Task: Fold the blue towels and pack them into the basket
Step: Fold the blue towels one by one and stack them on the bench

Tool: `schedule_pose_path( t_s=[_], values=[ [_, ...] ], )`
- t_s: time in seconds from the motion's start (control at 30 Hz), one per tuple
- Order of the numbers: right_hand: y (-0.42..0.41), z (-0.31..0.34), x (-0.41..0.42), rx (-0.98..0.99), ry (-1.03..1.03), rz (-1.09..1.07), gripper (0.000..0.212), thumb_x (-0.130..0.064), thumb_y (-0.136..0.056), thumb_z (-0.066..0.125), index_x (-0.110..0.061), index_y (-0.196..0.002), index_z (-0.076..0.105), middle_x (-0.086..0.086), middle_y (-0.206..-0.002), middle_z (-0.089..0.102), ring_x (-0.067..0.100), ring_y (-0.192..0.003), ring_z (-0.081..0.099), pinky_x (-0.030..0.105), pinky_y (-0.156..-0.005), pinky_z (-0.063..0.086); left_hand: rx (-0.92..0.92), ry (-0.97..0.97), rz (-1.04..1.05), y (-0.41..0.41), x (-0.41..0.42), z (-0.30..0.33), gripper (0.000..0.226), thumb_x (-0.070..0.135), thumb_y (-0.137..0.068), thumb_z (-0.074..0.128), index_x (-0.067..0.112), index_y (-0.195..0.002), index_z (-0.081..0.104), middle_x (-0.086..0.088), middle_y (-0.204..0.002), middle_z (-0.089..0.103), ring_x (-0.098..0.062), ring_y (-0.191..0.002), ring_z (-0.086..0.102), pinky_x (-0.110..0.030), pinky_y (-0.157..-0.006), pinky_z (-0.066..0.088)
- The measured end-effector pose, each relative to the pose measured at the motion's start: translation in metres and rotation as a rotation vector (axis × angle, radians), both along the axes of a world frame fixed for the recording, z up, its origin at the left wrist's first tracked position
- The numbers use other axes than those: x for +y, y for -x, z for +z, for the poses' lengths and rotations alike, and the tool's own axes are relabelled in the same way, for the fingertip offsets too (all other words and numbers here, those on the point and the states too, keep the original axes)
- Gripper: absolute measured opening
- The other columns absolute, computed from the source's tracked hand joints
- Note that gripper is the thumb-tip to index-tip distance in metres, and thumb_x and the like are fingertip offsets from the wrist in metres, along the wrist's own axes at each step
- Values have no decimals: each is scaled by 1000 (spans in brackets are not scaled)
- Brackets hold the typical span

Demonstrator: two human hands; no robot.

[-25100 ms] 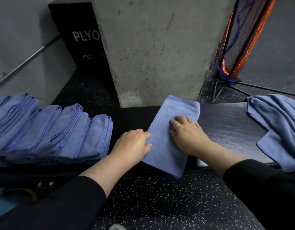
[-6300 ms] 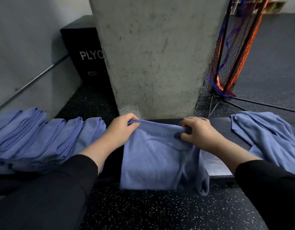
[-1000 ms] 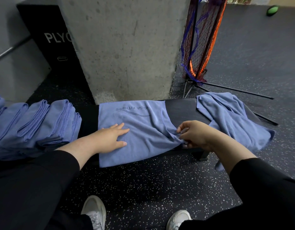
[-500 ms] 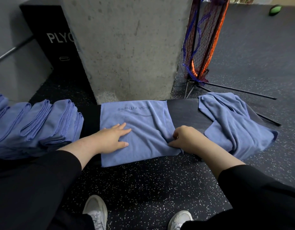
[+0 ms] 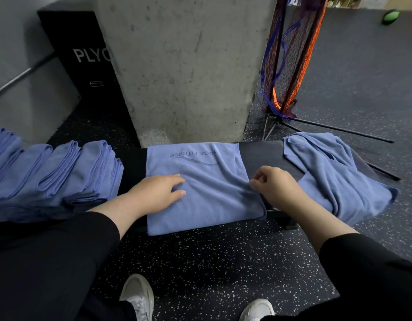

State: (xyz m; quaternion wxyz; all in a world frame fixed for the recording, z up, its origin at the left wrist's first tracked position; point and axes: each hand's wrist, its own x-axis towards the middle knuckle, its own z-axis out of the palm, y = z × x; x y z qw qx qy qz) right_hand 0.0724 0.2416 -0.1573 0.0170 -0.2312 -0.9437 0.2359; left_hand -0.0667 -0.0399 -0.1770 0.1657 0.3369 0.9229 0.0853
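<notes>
- The towel (image 5: 200,188) you are folding lies flat across the middle of the dark worktop (image 5: 260,154), its near edge hanging a little over the worktop's front edge.
- Your left hand (image 5: 156,195) rests on it with fingers straight, pinning its left half; your right hand (image 5: 274,186) has its fingers curled, pinching the towel's right edge.
- Expect it to behave as thin, light, limp cloth: it will sag and wrinkle wherever you leave it unsupported, and it may slide on the smooth worktop.
- Take it by the hems or corners; the right edge you hold now looks like a fair place to fold from.
- The folded stack (image 5: 56,174) crowds the worktop's left end, and a loose heap of towels (image 5: 335,174) drapes over the right end, so your open room is only the middle strip.
- A concrete pillar (image 5: 184,66) stands close behind the back edge.
- No basket is in view.
</notes>
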Motion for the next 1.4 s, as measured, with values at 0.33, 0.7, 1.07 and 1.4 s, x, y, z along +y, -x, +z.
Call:
schedule_pose_path(
  t_s=[0.33, 0.7, 1.07, 1.4],
  values=[
    [89, -25, 8, 83, 65, 1, 33, -30, -95, 62, -10, -121, 64, 7, -118, 69, 30, -110, 62, 34, -87, 48, 184, -63, 248, 39, 4, -4, 42, 40, -101, 52, 21, -139, 53, 2, -142, 52, -25, -127, 50, -42, -101, 40],
    [147, -45, 10, 146, 20, -105, 14, -15, -89, 54, -22, -95, 65, 12, -108, 68, 36, -100, 61, 38, -81, 47, 168, 95, 245, 54, 16, -14, 51, 57, -99, 47, 28, -141, 48, 1, -144, 43, -25, -135, 40, -45, -103, 38],
    [128, -35, 25, 218, -206, -18, 20, -24, -96, 58, -18, -109, 70, 8, -114, 58, 37, -109, 53, 41, -79, 42, 221, 69, 137, 42, 14, -10, 57, 53, -101, 44, 27, -152, 38, -5, -165, 23, -23, -151, 21, -44, -119, 20],
    [52, -57, -46, -10, -213, 554, 58, -49, -101, 34, -11, -142, 49, 5, -156, 40, 25, -144, 36, 46, -121, 26, 162, 169, -127, -1, 4, -19, 72, 69, -97, 24, 36, -160, 14, 4, -170, -2, -16, -156, -1, -46, -125, 5]
  ],
)
